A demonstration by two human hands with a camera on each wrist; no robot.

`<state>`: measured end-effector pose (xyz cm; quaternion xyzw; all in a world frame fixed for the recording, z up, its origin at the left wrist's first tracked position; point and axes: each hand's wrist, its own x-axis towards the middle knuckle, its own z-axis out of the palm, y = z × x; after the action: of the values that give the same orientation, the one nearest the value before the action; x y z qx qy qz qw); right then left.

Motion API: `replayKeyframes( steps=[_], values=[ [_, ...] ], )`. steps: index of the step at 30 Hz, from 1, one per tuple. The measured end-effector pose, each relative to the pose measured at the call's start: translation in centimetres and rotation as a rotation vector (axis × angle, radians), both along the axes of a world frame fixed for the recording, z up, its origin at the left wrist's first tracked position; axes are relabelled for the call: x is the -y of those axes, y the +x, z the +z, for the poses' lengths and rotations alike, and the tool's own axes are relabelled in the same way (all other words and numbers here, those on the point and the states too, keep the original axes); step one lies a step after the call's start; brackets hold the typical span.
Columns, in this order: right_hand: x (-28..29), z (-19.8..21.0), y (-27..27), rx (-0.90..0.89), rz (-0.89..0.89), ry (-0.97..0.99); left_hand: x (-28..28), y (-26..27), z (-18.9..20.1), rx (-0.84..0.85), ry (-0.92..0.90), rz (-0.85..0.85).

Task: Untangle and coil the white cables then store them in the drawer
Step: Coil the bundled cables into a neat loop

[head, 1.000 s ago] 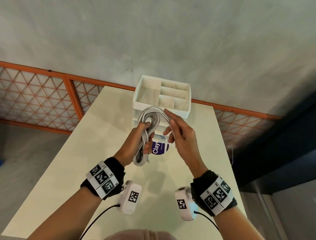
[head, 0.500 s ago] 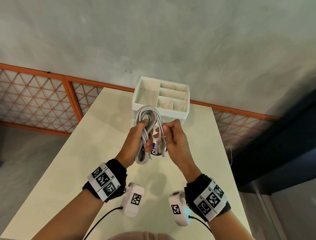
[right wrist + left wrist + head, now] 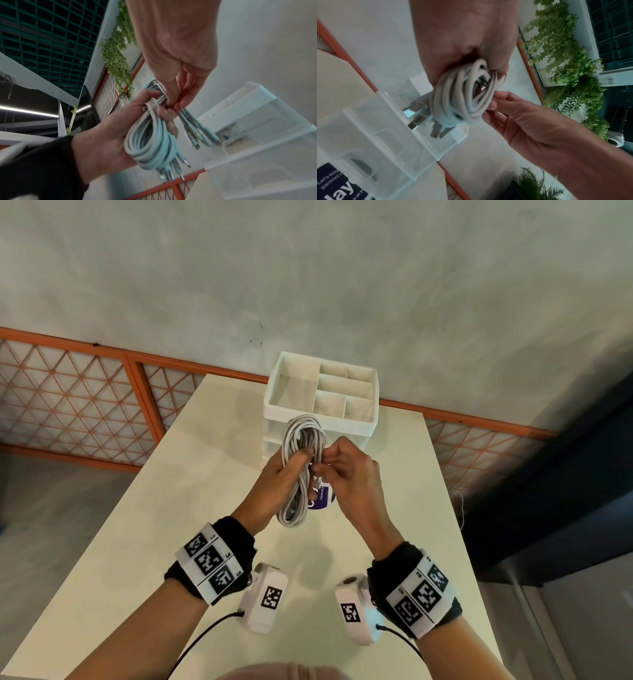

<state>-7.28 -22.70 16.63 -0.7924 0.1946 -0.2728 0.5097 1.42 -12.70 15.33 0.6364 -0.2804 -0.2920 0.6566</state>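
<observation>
A bundle of white cables (image 3: pixel 301 440) wound into a long coil hangs in the air above the table. My left hand (image 3: pixel 284 474) grips the coil around its middle. My right hand (image 3: pixel 339 470) pinches strands at the same spot from the right side. In the right wrist view the coil (image 3: pixel 150 142) shows several metal plugs hanging loose at its lower end. In the left wrist view the coil (image 3: pixel 462 94) is seen end-on under my palm. Behind the hands stands the white drawer unit (image 3: pixel 363 424), with an open divided tray on top.
A small pot with a purple label (image 3: pixel 322 498) sits on the cream table (image 3: pixel 137 542) below my hands. An orange lattice railing (image 3: pixel 68 398) runs behind the table. The table drops off at the left and right edges.
My right hand came down from the top of the coil to its middle, beside the left hand, and now pinches the strands there. The coil stayed in my left hand.
</observation>
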Motion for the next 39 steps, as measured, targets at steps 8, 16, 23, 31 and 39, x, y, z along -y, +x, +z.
replayKeyframes(
  steps=[8,16,23,31,39],
  values=[
    [-0.2,0.3,0.3,-0.063,-0.036,-0.118,0.4,1.2,-1.6,-0.106,0.026,0.008],
    [-0.1,-0.2,0.8,-0.105,-0.015,-0.068,-0.2,0.6,-0.4,0.024,0.028,-0.12],
    [0.6,1.5,-0.1,-0.18,0.038,-0.101,-0.3,0.4,-0.6,-0.07,-0.112,-0.139],
    [0.6,-0.8,-0.3,-0.294,0.326,0.467,0.2,-0.4,0.4,-0.312,-0.162,-0.27],
    [0.1,-0.3,-0.9,-0.412,0.395,0.281,-0.7,1.1,1.2,-0.104,-0.06,-0.316]
  ],
)
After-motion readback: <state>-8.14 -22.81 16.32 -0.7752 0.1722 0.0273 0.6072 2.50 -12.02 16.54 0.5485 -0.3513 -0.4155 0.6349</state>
